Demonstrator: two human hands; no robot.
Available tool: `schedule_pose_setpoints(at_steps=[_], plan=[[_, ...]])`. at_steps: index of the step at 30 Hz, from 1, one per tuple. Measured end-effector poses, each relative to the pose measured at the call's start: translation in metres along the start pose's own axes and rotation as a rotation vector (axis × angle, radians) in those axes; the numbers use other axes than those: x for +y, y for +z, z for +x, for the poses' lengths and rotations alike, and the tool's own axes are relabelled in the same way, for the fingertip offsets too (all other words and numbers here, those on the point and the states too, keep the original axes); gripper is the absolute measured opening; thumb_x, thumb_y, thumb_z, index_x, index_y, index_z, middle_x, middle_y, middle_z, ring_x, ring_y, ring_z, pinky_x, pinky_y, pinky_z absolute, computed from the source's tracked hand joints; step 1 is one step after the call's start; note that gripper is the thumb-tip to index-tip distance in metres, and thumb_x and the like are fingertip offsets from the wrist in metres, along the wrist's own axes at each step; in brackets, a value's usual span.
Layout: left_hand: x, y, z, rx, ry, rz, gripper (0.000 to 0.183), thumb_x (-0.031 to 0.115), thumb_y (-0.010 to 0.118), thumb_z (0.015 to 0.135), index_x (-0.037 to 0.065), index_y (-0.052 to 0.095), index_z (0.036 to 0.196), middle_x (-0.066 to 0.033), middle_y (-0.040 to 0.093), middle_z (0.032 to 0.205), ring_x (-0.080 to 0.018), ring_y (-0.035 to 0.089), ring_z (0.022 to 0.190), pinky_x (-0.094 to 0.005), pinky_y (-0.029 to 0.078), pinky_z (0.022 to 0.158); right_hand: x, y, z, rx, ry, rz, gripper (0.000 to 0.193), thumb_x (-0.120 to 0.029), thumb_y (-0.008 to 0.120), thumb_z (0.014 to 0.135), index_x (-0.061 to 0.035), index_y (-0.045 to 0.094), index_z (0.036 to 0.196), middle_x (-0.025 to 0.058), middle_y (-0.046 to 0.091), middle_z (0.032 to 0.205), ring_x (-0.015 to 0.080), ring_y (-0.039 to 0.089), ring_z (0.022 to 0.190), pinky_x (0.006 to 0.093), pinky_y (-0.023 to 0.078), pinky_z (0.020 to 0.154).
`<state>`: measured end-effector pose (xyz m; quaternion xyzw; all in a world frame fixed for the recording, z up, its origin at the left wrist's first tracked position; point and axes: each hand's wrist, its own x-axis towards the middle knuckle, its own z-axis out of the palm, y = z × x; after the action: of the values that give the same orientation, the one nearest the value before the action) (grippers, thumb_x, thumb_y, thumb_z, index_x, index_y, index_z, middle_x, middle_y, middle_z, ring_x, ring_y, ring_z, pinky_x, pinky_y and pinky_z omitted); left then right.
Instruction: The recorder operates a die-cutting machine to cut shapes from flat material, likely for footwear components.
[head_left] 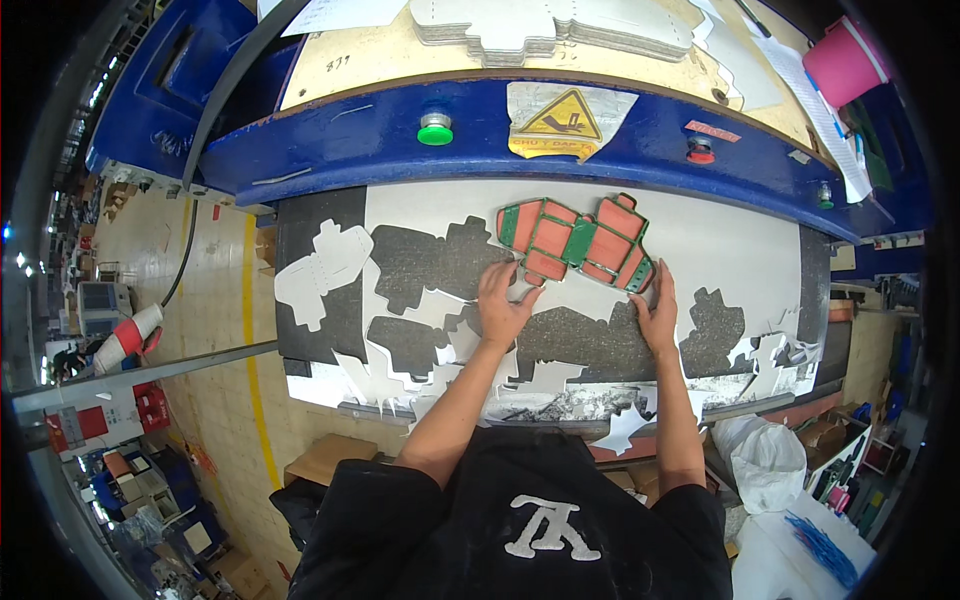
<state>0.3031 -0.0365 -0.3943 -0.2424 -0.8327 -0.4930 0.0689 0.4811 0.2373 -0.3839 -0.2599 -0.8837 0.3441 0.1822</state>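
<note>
A cutting die [578, 243] with a green frame and orange-red foam lies on a white sheet of card [735, 245] on the dark work board. My left hand [502, 303] grips its lower left edge, with the fingertips beside the small end tab. At the die's lower right end, my right hand [656, 318] holds the edge between thumb and fingers. Cut-out holes in the sheet show the dark board [410, 262] to the left of and below the die. One white cut piece [322, 272] with fold lines lies at the board's left side.
Ragged card scraps [545, 377] lie along the board's near edge. Across the far side runs a blue machine beam [350, 135] with a green button [435, 129], a red button [701, 151] and a warning sign. Above it are stacked card blanks [550, 30] and a pink bucket [845, 62].
</note>
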Motion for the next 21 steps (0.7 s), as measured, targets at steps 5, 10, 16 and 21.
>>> schedule_pose_setpoints(at_steps=[5, 10, 16, 21], plan=[[0.0, -0.002, 0.001, -0.012, 0.001, -0.004, 0.067, 0.022, 0.099, 0.07, 0.003, 0.07, 0.127, -0.0169, 0.073, 0.121, -0.039, 0.065, 0.117, -0.0491, 0.053, 0.101, 0.002, 0.002, 0.0, -0.005, -0.017, -0.04, 0.086, -0.02, 0.086, 0.087, -0.0029, 0.046, 0.16, 0.0232, 0.063, 0.149, 0.0475, 0.052, 0.145, 0.0516, 0.033, 0.129], [0.001, -0.004, 0.003, -0.012, 0.009, 0.0, 0.068, 0.022, 0.1, 0.068, 0.003, 0.07, 0.126, -0.0162, 0.072, 0.12, -0.0386, 0.066, 0.115, -0.0489, 0.054, 0.1, -0.01, 0.0, 0.004, 0.024, 0.022, 0.062, 0.096, -0.021, 0.093, 0.078, -0.003, 0.047, 0.16, 0.023, 0.062, 0.15, 0.0448, 0.052, 0.144, 0.0497, 0.037, 0.125], [0.0, -0.006, 0.02, -0.043, 0.141, 0.207, 0.06, 0.03, 0.096, 0.076, 0.006, 0.071, 0.125, -0.0146, 0.072, 0.119, -0.0351, 0.062, 0.12, -0.052, 0.045, 0.106, -0.05, 0.021, -0.018, 0.132, 0.199, 0.182, 0.086, -0.021, 0.097, 0.073, 0.0013, 0.056, 0.146, 0.0249, 0.066, 0.134, 0.0421, 0.062, 0.124, 0.0483, 0.048, 0.111], [0.026, 0.003, 0.033, 0.047, -0.215, 0.004, 0.067, 0.034, 0.092, 0.083, 0.005, 0.065, 0.137, -0.0154, 0.068, 0.126, -0.0378, 0.061, 0.122, -0.0547, 0.045, 0.107, -0.085, 0.038, -0.125, -0.156, -0.173, -0.023, 0.049, -0.031, 0.097, 0.075, -0.0021, 0.074, 0.107, 0.0174, 0.073, 0.111, 0.0367, 0.068, 0.103, 0.0476, 0.053, 0.091]])
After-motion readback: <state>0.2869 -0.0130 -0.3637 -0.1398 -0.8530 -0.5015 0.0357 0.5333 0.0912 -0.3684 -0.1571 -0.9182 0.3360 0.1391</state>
